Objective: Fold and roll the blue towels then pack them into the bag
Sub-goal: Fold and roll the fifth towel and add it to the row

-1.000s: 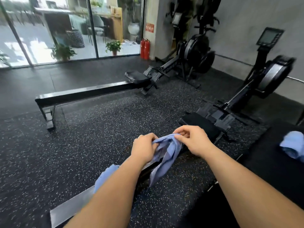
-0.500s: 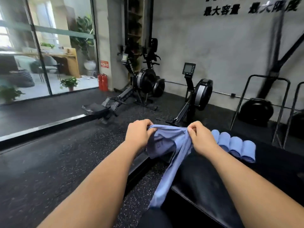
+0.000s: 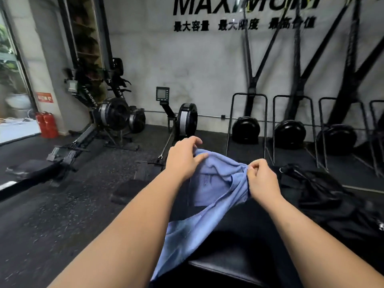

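Right hand (image 3: 262, 180) pinches the blue towel (image 3: 216, 183); left hand (image 3: 182, 161) seems to grip it loosely

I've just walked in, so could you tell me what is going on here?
A person holds a blue towel up by its top edge, left hand at one end, right hand gripping the bunched other end. It hangs unfolded over a black bench, not yet rolled. A black bag lies to the right.
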{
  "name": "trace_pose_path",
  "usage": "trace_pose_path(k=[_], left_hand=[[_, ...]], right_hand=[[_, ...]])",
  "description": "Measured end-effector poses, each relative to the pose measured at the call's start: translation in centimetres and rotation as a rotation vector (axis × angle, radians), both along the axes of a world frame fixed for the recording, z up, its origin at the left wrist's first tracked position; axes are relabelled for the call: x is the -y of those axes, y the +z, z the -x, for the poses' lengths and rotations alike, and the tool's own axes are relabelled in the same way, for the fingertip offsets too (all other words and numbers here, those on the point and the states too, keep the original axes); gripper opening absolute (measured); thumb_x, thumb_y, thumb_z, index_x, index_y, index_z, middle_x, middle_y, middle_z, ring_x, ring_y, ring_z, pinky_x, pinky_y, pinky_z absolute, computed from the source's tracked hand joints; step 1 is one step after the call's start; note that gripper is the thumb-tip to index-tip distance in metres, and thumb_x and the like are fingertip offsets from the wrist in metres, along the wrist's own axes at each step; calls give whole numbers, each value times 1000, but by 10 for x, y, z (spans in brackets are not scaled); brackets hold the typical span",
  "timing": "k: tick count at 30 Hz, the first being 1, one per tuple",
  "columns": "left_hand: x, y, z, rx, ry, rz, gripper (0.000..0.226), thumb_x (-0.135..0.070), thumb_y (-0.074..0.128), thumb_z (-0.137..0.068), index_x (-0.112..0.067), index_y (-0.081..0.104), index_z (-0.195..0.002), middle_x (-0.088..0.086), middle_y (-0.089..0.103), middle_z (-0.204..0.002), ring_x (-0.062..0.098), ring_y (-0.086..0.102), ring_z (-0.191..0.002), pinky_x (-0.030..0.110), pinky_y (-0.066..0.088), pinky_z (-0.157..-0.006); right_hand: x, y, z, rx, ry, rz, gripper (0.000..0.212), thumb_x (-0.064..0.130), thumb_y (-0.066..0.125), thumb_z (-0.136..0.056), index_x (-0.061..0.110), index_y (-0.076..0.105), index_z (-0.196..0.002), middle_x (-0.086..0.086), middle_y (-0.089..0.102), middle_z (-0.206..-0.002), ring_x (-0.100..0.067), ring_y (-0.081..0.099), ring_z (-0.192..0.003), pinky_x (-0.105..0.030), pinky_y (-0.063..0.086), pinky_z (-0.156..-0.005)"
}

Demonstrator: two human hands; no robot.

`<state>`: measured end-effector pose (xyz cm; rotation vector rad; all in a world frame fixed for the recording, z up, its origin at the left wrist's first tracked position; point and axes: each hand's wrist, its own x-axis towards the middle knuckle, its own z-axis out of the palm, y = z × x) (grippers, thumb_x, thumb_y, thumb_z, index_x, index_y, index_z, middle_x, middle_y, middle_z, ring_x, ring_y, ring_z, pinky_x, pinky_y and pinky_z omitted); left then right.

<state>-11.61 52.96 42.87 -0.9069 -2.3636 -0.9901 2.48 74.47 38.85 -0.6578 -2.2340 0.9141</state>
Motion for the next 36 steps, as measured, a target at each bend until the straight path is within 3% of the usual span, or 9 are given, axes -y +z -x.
trace_pose_path(k=[4,6,11,16,20,25,28,33,36], left_hand=[[-45,-89,-23,147,-9,406,53,-44,76,-91,-30,57,-138,3,57,-133,29,56,-123,46,47,-101],[-55,-137,-37,244,-91,546,43,-40,72,-95,-33,60,-135,0,57,-136,27,58,-126,43,45,-103],[-65,-202,-59,293,-198,645,28,-35,57,-99,-29,68,-124,0,69,-126,29,64,-115,41,50,-99],[-73,-223,-57,137,-226,650,22,-38,49,-101,-26,68,-106,-2,70,-112,29,66,-96,41,51,-87],[-75,-236,-37,-12,-284,735,34,-46,40,-107,-30,65,-123,-10,62,-133,16,60,-119,35,30,-115],[-78,-230,-14,5,-216,874,52,-50,32,-110,-21,50,-150,-3,40,-164,20,36,-150,42,21,-124],[-83,-228,-4,67,-128,943,60,-50,31,-111,-17,36,-160,0,23,-173,23,18,-159,45,16,-128],[-98,-233,-11,107,-79,757,41,-50,51,-103,-23,59,-132,1,52,-144,27,48,-131,39,39,-108],[-107,-233,-15,136,-10,698,23,-42,57,-103,-26,62,-119,-1,58,-126,26,53,-114,37,42,-90]], right_hand=[[-50,-78,-36,749,-84,-136,18,30,57,-91,22,65,-105,-9,70,-113,-32,67,-100,-36,54,-85],[-61,-112,-49,871,-49,-194,19,32,63,-88,25,65,-106,-6,66,-118,-30,65,-105,-36,55,-89],[-62,-135,-44,639,132,-256,21,34,66,-91,38,71,-112,1,59,-111,-25,62,-106,-38,52,-89],[-54,-153,-25,701,185,-427,26,51,66,-95,42,66,-119,6,59,-115,-20,58,-111,-36,52,-83],[-59,-161,-10,692,91,-455,15,39,60,-99,32,68,-109,5,63,-110,-23,61,-106,-34,50,-77],[-94,-153,3,365,-243,0,12,36,54,-103,29,64,-102,-11,69,-108,-38,63,-101,-39,47,-78],[-115,-158,-3,506,-289,83,14,34,53,-104,25,64,-107,-14,68,-119,-38,63,-107,-38,46,-81],[-105,-175,-14,497,0,-37,48,43,67,-95,33,55,-140,-5,55,-129,-29,59,-116,-43,51,-91],[-96,-179,-14,453,82,-158,33,55,71,-89,41,65,-118,10,55,-109,-15,56,-104,-40,53,-83]])
